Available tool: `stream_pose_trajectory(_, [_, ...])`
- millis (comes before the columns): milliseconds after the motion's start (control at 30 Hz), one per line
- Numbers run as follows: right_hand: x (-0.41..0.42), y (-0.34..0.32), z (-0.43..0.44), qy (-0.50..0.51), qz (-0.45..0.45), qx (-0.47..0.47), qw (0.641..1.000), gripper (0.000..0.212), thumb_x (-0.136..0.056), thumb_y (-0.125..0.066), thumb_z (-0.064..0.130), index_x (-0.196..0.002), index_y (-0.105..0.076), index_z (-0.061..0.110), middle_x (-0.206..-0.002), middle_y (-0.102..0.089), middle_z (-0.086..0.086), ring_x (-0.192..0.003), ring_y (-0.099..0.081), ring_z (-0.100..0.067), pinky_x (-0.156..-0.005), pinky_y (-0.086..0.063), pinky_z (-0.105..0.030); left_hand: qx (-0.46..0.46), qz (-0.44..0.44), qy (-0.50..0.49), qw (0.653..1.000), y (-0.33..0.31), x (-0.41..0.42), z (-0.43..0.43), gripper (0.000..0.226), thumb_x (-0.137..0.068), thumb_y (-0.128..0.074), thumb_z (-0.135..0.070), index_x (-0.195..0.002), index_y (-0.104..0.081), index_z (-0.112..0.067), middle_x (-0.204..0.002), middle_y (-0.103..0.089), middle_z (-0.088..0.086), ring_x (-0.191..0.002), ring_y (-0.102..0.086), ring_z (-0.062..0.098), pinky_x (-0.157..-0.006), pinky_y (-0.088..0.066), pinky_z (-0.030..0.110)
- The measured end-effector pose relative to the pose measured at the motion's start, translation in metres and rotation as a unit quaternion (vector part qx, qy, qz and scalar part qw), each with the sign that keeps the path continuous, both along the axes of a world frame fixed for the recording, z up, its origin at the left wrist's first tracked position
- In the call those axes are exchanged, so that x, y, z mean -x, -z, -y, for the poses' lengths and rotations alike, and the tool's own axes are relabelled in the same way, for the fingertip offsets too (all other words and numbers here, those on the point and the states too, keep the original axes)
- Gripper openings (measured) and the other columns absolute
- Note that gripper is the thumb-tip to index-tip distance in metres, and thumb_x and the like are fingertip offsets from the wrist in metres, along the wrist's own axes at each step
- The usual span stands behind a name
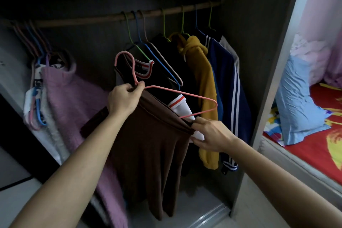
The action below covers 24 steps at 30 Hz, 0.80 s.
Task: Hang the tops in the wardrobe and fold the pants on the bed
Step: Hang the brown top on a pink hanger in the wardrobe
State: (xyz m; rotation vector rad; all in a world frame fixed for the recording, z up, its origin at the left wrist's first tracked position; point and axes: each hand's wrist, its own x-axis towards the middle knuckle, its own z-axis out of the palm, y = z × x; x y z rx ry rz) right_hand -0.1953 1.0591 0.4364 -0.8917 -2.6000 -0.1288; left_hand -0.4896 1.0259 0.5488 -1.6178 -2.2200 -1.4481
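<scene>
A brown top (148, 146) is held up in front of the wardrobe rod (114, 17). The pink hanger (185, 96) and top are pinched by the left hand (124, 100). The top's edge is pinched by the right hand (211, 133).

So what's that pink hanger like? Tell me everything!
The pink hanger is thin, like coated wire, with a curved hook. It is tilted, not on the rail. The left hand pinches it under the hook. The brown top drapes from it, and its far end pokes out bare above the right hand.

Rod (83, 21) bare mid-left; hung tops (201, 79) crowd right; lilac sweater (70, 94) left.
</scene>
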Motion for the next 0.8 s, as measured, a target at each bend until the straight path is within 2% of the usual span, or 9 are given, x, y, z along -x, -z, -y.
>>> stream_pose_trajectory(33, [-0.005,-0.001,-0.001,0.009,0.001,-0.006,1.000,0.033,-0.089,-0.050,0.049,-0.107,-0.063,0.025,-0.107,-0.055,0.007,-0.080,-0.058,-0.011,-0.054,-0.032,-0.018,-0.001,0.006,0.001,1.000,-0.001,0.002,0.000,0.061,-0.080,-0.053,-0.069,-0.051,-0.054,-0.016,-0.054,-0.058,-0.002,-0.064,-0.059,0.022,-0.059,-0.041,0.035])
stream_pose_trajectory(167, [-0.022,-0.005,-0.004,0.047,-0.002,-0.003,0.999,0.032,-0.092,-0.052,0.046,-0.115,-0.060,0.026,-0.114,-0.052,0.009,-0.082,-0.060,-0.012,-0.052,-0.046,-0.027,-0.014,0.016,0.000,1.000,-0.002,0.004,0.000,0.051,-0.079,-0.056,-0.063,-0.049,-0.057,-0.023,-0.046,-0.053,-0.005,-0.056,-0.055,0.018,-0.052,-0.032,0.031])
stream_pose_trajectory(267, [-0.038,-0.009,-0.006,0.083,-0.017,-0.012,0.996,0.039,-0.098,-0.045,0.050,-0.129,-0.055,0.030,-0.123,-0.050,0.011,-0.080,-0.054,-0.004,-0.053,-0.042,-0.021,-0.030,-0.003,-0.010,0.999,-0.002,0.003,-0.001,0.051,-0.076,-0.056,-0.061,-0.046,-0.054,-0.019,-0.044,-0.052,-0.005,-0.051,-0.053,0.015,-0.050,-0.031,0.031])
stream_pose_trajectory(333, [-0.052,-0.015,-0.006,0.106,-0.055,-0.004,0.993,0.040,-0.101,-0.038,0.053,-0.127,-0.057,0.029,-0.115,-0.049,0.009,-0.076,-0.049,-0.003,-0.053,-0.047,-0.025,-0.035,-0.030,-0.015,0.999,-0.001,0.005,-0.002,0.051,-0.075,-0.056,-0.061,-0.048,-0.055,-0.018,-0.046,-0.054,-0.003,-0.054,-0.056,0.019,-0.053,-0.039,0.034])
stream_pose_trajectory(400, [-0.064,-0.021,-0.005,0.110,-0.069,-0.006,0.992,0.039,-0.103,-0.034,0.048,-0.121,-0.059,0.024,-0.110,-0.050,0.006,-0.081,-0.054,-0.009,-0.058,-0.053,-0.033,-0.034,-0.068,-0.008,0.997,0.002,0.005,-0.002,0.048,-0.074,-0.054,-0.062,-0.053,-0.058,-0.019,-0.051,-0.058,-0.004,-0.057,-0.059,0.019,-0.058,-0.046,0.035])
stream_pose_trajectory(500, [-0.069,-0.032,-0.006,0.100,-0.086,-0.023,0.991,0.032,-0.105,-0.038,0.037,-0.117,-0.059,0.015,-0.108,-0.053,-0.001,-0.090,-0.057,-0.018,-0.068,-0.054,-0.041,-0.020,-0.131,0.003,0.991,0.007,-0.007,-0.004,0.046,-0.073,-0.051,-0.066,-0.060,-0.061,-0.022,-0.053,-0.057,-0.008,-0.059,-0.059,0.019,-0.058,-0.040,0.031])
stream_pose_trajectory(633, [-0.053,-0.055,-0.007,0.076,-0.171,-0.010,0.982,0.024,-0.106,-0.042,0.025,-0.118,-0.057,0.012,-0.109,-0.053,-0.004,-0.090,-0.057,-0.021,-0.076,-0.052,-0.039,0.015,-0.189,0.072,0.979,0.021,-0.037,-0.008,0.046,-0.074,-0.055,-0.072,-0.067,-0.064,-0.027,-0.060,-0.063,-0.011,-0.066,-0.063,0.012,-0.059,-0.043,0.028])
stream_pose_trajectory(700, [-0.040,-0.065,-0.006,0.059,-0.185,0.002,0.981,0.021,-0.104,-0.045,0.021,-0.119,-0.058,0.013,-0.109,-0.053,-0.003,-0.093,-0.058,-0.020,-0.081,-0.050,-0.034,0.040,-0.147,0.153,0.976,0.022,-0.050,-0.009,0.042,-0.073,-0.066,-0.072,-0.070,-0.066,-0.030,-0.066,-0.066,-0.013,-0.068,-0.062,0.004,-0.062,-0.048,0.027])
stream_pose_trajectory(800, [-0.027,-0.070,-0.006,0.044,-0.153,0.084,0.984,0.032,-0.099,-0.044,0.023,-0.129,-0.057,0.018,-0.120,-0.058,-0.002,-0.109,-0.056,-0.019,-0.095,-0.046,-0.032,0.070,-0.018,0.284,0.956,0.016,-0.062,-0.011,0.019,-0.074,-0.081,-0.047,-0.077,-0.073,-0.030,-0.076,-0.073,-0.011,-0.073,-0.068,0.007,-0.068,-0.051,0.024])
